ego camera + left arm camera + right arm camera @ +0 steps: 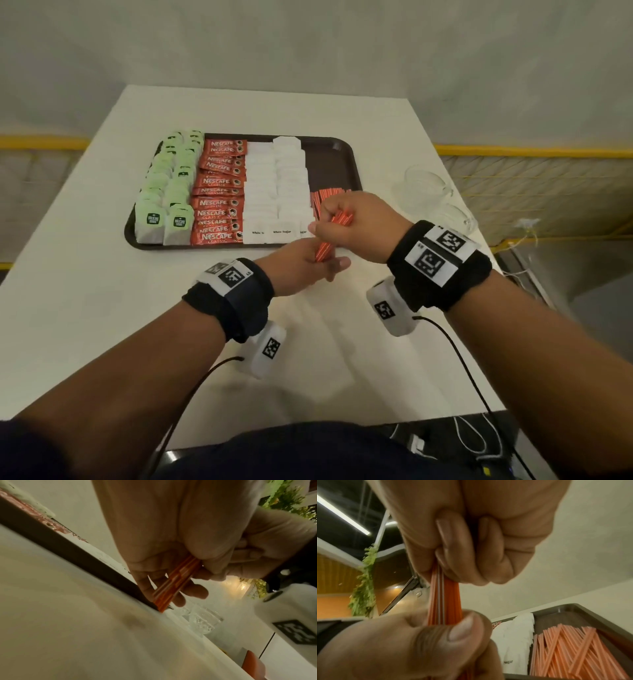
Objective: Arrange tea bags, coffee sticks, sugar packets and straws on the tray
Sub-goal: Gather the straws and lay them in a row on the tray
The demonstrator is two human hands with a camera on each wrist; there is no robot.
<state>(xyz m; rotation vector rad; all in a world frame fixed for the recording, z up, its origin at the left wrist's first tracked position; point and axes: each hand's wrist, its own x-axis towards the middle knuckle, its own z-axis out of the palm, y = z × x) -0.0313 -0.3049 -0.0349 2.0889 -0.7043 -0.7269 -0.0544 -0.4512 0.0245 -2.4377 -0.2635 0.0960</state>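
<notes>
Tray (346,150): centre of frame, on the surface (85,308).
Tea bags (168,192): tray's left end.
Coffee sticks (219,195): right of them.
Sugar packets (277,192): right again.
Loose straws (325,197): tray's right end.
Held straws (334,233): lower right of tray, between both hands.
Glass cups (428,185): right of tray.

Dark brown tray (346,161), frame centre: left to right, green tea bags (164,192), red coffee sticks (219,195), white sugar packets (277,192), loose orange straws (325,198) at its right end; a straw bundle (330,236) stands upright just below
</notes>
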